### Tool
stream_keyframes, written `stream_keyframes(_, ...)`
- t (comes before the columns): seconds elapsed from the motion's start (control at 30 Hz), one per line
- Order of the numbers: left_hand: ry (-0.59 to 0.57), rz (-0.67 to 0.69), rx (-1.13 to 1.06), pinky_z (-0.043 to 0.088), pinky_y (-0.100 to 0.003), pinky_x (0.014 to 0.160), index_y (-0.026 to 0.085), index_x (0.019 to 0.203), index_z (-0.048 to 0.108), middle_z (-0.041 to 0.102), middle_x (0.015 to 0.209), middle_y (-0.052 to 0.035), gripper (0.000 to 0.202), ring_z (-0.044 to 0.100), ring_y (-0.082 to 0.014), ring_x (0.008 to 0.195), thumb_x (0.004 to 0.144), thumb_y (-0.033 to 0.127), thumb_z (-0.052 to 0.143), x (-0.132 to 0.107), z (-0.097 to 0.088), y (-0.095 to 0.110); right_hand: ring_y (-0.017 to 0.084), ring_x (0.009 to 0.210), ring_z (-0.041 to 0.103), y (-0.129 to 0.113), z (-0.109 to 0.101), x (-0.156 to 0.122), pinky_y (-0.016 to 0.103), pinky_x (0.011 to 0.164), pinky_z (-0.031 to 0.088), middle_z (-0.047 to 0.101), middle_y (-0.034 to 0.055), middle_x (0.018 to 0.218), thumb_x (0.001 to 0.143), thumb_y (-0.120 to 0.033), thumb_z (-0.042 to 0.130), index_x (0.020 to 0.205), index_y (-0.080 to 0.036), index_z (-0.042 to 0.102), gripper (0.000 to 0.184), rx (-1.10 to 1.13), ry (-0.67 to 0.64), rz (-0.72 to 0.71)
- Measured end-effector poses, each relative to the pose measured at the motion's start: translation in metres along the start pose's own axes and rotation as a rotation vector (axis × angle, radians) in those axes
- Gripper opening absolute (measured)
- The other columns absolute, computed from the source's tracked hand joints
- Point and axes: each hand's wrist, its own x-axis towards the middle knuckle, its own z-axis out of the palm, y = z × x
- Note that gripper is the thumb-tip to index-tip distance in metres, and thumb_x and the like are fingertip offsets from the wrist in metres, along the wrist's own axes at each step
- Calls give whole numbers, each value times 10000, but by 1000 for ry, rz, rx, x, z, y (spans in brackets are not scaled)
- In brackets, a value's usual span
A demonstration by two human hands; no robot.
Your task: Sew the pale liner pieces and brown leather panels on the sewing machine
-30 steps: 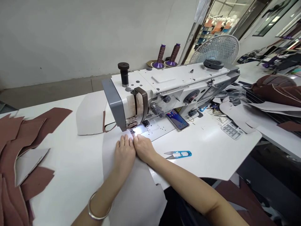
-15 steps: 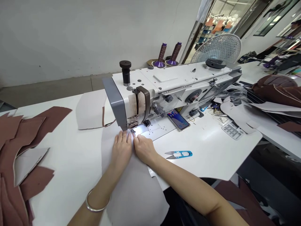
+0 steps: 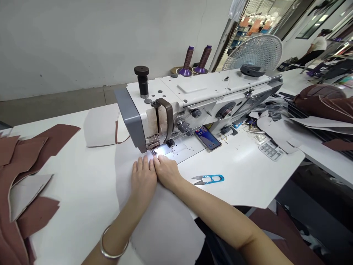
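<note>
A pale grey fabric panel (image 3: 168, 224) lies under the needle end of a white sewing machine (image 3: 165, 92), its near end hanging toward me. My left hand (image 3: 143, 180) rests flat on the panel, fingers stretched out, just left of the lit presser foot (image 3: 153, 152). Close beside it, my right hand (image 3: 167, 171) has its fingers curled and pinched at the panel's right edge, just in front of the foot. The thumbs nearly meet. The stitched edge is mostly hidden by my fingers. Another pale panel (image 3: 99, 127) with a brown strip lies behind, to the left.
Blue-handled thread snips (image 3: 211, 179) lie right of my forearm. A phone (image 3: 208, 138) sits by the machine. Brown fabric pieces (image 3: 33, 158) are piled at left. Two thread cones (image 3: 188, 60) and a fan (image 3: 255, 53) stand behind. A person (image 3: 318, 44) is far back right.
The near end of the grey panel has swung to the right. My hands stay by the presser foot, the left drawn slightly back from it. The view has shifted a little.
</note>
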Motion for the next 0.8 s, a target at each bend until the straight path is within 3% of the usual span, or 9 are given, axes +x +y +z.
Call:
stream_keyframes(0.27,29,-9,-29,415,-452,976,63,1166,584,559,1261,-200,387,479,-326,1218,869,113,340,4,12,-9,180,807,517,0,-4,-3,243,553,355,575,76,915,941,-141,326,970,-173,527,206,15,-16,-15)
stream_keyframes(0.53,23,-7,-90,387,-489,996,62,1155,587,566,1251,-201,398,471,-317,1227,883,96,299,4,5,-7,181,808,519,1,-3,-3,250,546,351,572,71,924,947,-146,335,990,-168,519,190,16,3,-49)
stream_keyframes(0.8,6,-10,-104,400,-468,984,53,1198,553,544,1284,-193,413,454,-309,1245,883,102,290,5,11,-10,180,799,514,1,-2,-3,253,565,356,574,70,907,948,-155,338,996,-164,524,192,37,22,-52)
